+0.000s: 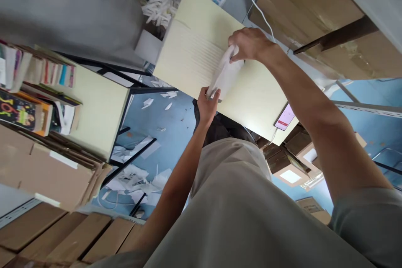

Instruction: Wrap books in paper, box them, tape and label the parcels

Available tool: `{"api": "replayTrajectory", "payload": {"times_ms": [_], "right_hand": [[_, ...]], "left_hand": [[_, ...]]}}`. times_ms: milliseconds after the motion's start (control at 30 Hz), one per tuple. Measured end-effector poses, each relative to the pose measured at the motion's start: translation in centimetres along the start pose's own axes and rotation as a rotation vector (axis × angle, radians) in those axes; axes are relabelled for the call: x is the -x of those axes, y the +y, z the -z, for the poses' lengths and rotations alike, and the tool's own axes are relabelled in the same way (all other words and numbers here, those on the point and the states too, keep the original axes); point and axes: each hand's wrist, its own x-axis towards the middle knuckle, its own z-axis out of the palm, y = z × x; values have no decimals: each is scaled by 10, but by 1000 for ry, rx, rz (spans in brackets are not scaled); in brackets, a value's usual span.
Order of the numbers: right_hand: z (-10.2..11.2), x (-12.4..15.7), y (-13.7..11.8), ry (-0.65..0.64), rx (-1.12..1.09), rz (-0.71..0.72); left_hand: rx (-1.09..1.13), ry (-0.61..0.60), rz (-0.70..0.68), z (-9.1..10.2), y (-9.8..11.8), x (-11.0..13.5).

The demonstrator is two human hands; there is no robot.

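Books [20, 111] sit on a pale side table [100, 106] — paper scraps [130, 178] litter the blue floor [176, 127] nearby.

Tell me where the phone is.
The phone is right of centre in the head view, on the table near its right end, beside the right forearm.

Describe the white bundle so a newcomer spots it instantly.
Find the pale yellow table at upper centre. Over it, between the left hand and right hand, is the white bundle. Unlike the overlapping sheets beside it, it's held by both hands.
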Motion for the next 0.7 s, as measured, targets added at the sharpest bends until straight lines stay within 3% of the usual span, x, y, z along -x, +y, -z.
{"api": "replayTrajectory", "payload": {"times_ms": [133, 233, 333, 433, 567, 700], "right_hand": [[-47, -26, -16, -109, -1, 38], [-85, -41, -18, -248, 118, 67], [-116, -52, -19, -295, 196, -3], [-139, -59, -24, -235, 168, -80], [-146, -54, -44, -114, 82, -67], [-124, -10, -77, -165, 320, -248]], "left_hand": [[-33, 76, 83, 11, -25, -25], [-129, 37, 145, 17, -45, -44], [-307, -17, 98, 24, -56, -56], [-503, -92, 2, 34, -55, -60], [-660, -197, -82, 46, -45, -67], [-717, -292, -219, 51, -28, -100]]}}
